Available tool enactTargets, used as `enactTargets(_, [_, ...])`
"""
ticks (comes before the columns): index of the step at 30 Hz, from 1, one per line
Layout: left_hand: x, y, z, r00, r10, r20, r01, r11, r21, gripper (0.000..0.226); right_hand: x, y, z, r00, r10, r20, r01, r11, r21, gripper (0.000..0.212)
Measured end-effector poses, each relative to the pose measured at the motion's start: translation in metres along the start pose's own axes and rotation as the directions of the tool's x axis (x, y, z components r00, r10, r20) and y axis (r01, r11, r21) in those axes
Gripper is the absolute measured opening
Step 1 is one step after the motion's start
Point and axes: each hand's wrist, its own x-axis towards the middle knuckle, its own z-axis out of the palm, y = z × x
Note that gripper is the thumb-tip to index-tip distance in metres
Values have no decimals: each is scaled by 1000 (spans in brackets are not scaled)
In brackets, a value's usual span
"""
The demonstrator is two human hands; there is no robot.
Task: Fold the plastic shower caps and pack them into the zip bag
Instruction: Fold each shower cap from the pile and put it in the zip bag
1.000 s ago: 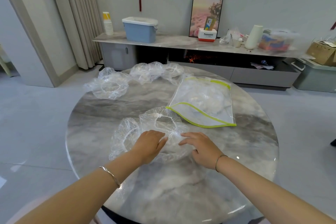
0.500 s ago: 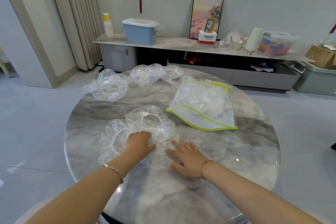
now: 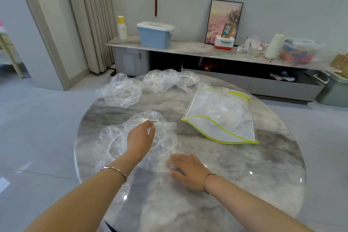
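A clear plastic shower cap (image 3: 165, 137) lies spread on the round marble table (image 3: 244, 175), partly over a second cap (image 3: 111, 141) to its left. My left hand (image 3: 140, 137) reaches over the cap and pinches its far elastic rim. My right hand (image 3: 188, 169) lies flat with fingers apart, pressing the cap's near edge to the table. The clear zip bag (image 3: 222, 115) with yellow-green edging lies to the right, apart from both hands, with folded plastic inside. More caps lie at the far left (image 3: 122, 92) and far edge (image 3: 169, 79).
Behind the table runs a low grey cabinet (image 3: 207, 52) carrying a blue lidded box (image 3: 155, 35), paper cups, a framed picture and clutter. A curtain (image 3: 94, 15) hangs at the left. Grey tiled floor surrounds the table.
My left hand has moved away from me across the cap to its far rim and closed on it. My right hand has flattened on the cap's near edge.
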Motion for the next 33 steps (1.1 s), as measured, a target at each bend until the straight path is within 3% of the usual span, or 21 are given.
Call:
enactTargets(2, [-4, 13, -5, 997, 79, 8, -77, 992, -97, 20, 1, 1, -9, 947, 41, -317, 22, 981, 193, 42])
enactTargets(4, [-13, 22, -5, 976, 198, 89, -185, 973, -137, 20, -1, 3, -26, 742, 99, -663, 97, 963, 252, 46])
enactTargets(5, [-19, 26, -2, 954, 262, 144, -244, 961, -132, 22, -3, 8, -33, 640, 93, -762, 109, 971, 210, 56])
enactTargets(6, [-24, 28, 2, 926, 321, 199, -300, 945, -128, 24, -7, 14, -39, 609, 79, -789, 87, 982, 165, 70])
enactTargets(8, [-36, 34, 7, 855, 432, 285, -404, 902, -156, 27, -16, 28, -43, 687, 36, -725, -14, 999, 36, 89])
enactTargets(10, [-47, 42, 10, 781, 524, 339, -492, 851, -181, 31, -24, 46, -40, 775, -26, -631, -47, 994, -98, 74])
enactTargets(13, [-57, 45, 16, 702, 595, 391, -598, 791, -129, 30, -41, 66, -37, 868, 62, -493, -64, 998, 13, 28])
enactTargets(17, [-60, 36, 22, 676, 480, 559, -572, 820, -12, 43, -70, 81, -35, 914, 66, -401, -46, 997, 60, 15])
enactTargets(19, [-63, 35, 27, 654, 457, 603, -582, 813, 15, 42, -83, 81, -34, 936, 151, -317, -79, 970, 230, 8])
enactTargets(22, [-66, 38, 32, 704, 440, 557, -489, 869, -69, 24, -94, 75, -37, 910, 289, -297, -56, 795, 603, 4])
enactTargets(25, [-66, 43, 34, 757, 358, 547, -279, 934, -225, 16, -96, 76, -37, 848, 456, -271, -57, 586, 808, 12])
enactTargets(29, [-65, 48, 35, 775, 234, 587, -85, 959, -270, 18, -90, 81, -26, 734, 645, -212, -114, 424, 898, 12])
enactTargets(33, [-66, 50, 37, 798, 90, 595, 44, 977, -206, 16, -82, 81, -13, 713, 683, -156, -219, 429, 876, 9])
